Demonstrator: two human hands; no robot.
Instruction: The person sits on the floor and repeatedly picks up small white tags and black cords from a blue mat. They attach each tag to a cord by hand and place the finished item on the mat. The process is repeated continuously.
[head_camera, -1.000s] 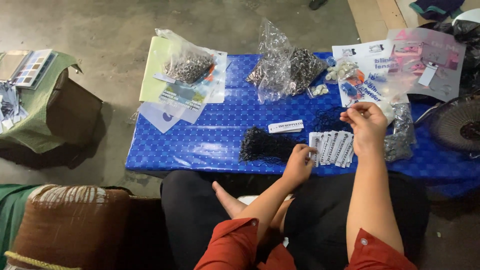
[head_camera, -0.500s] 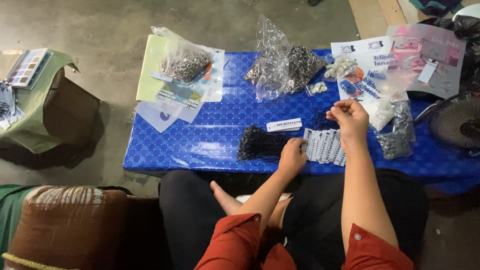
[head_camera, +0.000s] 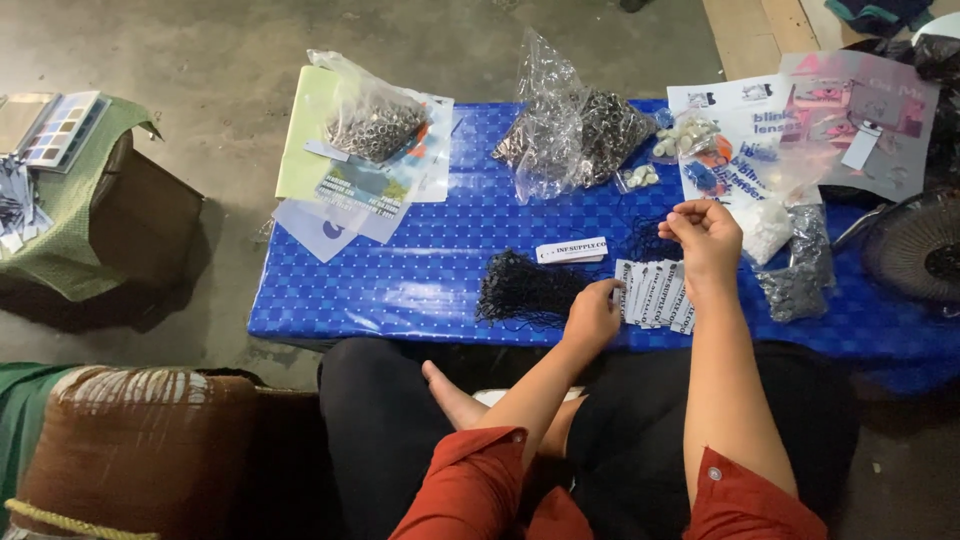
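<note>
Left hand (head_camera: 592, 316) is resting low with fingers curled – forearm angling forward. Right hand (head_camera: 706, 238) is hovering higher, fingertips pinching together – arm extending straight ahead.

A low table (head_camera: 400, 290) covered in blue checkered cloth is seen from above. The left hand (head_camera: 592, 316) is rested on the edge of a row of small white printed tags (head_camera: 655, 294), right beside a heap of thin black strings (head_camera: 525, 290). The right hand (head_camera: 708, 235) is held raised above the tags, fingers pinched (on a fine black string, though it's barely visible). Clear bags of metal rings (head_camera: 375, 125) are laid further back.
</note>
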